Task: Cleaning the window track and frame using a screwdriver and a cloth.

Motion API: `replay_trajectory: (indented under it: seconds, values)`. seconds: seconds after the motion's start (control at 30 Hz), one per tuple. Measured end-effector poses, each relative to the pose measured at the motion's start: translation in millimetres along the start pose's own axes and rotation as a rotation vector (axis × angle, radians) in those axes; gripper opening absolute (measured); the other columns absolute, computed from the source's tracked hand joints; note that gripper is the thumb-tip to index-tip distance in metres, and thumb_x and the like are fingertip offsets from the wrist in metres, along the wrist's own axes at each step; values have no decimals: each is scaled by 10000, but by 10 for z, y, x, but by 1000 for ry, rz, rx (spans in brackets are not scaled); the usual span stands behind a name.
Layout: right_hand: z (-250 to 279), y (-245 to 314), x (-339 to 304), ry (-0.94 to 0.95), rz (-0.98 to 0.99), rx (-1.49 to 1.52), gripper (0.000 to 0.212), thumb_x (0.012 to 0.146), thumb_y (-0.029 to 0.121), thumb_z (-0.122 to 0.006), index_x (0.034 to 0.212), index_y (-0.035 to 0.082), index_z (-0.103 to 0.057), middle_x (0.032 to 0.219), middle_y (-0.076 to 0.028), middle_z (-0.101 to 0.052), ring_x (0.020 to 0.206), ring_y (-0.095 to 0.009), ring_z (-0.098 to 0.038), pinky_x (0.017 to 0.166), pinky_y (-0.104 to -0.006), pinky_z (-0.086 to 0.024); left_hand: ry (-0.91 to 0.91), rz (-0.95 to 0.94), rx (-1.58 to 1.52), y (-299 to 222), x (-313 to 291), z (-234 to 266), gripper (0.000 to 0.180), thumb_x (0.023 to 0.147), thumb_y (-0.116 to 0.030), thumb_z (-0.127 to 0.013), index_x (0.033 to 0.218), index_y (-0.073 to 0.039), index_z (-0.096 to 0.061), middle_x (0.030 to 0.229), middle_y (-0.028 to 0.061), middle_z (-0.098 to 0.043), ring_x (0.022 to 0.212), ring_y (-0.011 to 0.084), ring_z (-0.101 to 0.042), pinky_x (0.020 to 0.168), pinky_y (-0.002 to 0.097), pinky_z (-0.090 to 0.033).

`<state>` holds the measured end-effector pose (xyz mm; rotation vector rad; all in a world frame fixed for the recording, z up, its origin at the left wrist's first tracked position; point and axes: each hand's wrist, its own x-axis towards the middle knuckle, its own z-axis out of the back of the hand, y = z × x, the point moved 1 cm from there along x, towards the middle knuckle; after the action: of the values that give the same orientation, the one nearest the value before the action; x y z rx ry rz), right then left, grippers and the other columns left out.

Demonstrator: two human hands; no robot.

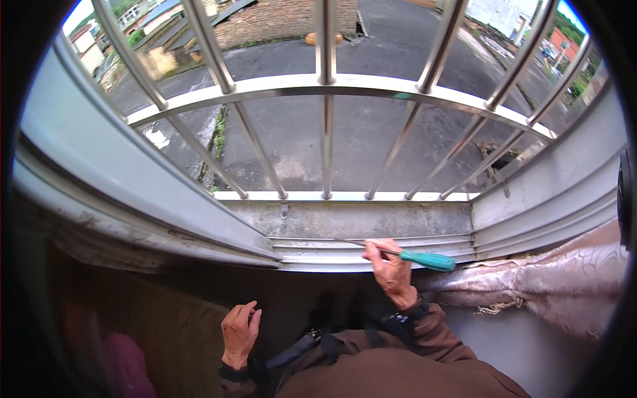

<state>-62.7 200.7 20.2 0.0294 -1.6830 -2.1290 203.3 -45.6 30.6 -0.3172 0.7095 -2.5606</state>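
My right hand is closed around a screwdriver with a teal handle. Its handle sticks out to the right of my fist, and the thin metal shaft points left, its tip over the grooves of the window track. I cannot tell whether the tip touches the metal. My left hand hangs lower and to the left, below the sill, near my body. Its fingers are loosely bent with the thumb apart, and nothing shows in them.
Beyond the track is a concrete ledge, then a guard of metal bars. A sliding window frame stands at the left. A gathered pale curtain hangs at the right. A brown board-like surface lies lower left, beside something pink.
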Motion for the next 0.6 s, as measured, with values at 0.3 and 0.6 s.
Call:
replay_trajectory:
  seconds: [0.3, 0.6]
  values:
    - [819, -248, -389, -330, 60, -324, 78, 938, 11, -675, 1008, 2, -706, 905, -113, -703, 727, -186, -721, 653, -285, -575, 134, -517, 44, -776, 747, -226, 272, 806, -129, -781, 1057, -63, -700, 895, 70, -664, 835, 261, -633, 747, 378, -492]
    - [856, -183, -403, -342, 73, -310, 75, 962, 46, -668, 1004, -6, -703, 893, -104, -704, 746, -179, -724, 639, -266, -564, 179, -613, -58, -1025, 1316, -925, 369, 783, -167, -788, 1116, -57, -673, 1053, 108, -621, 1043, 321, -590, 906, 440, -465]
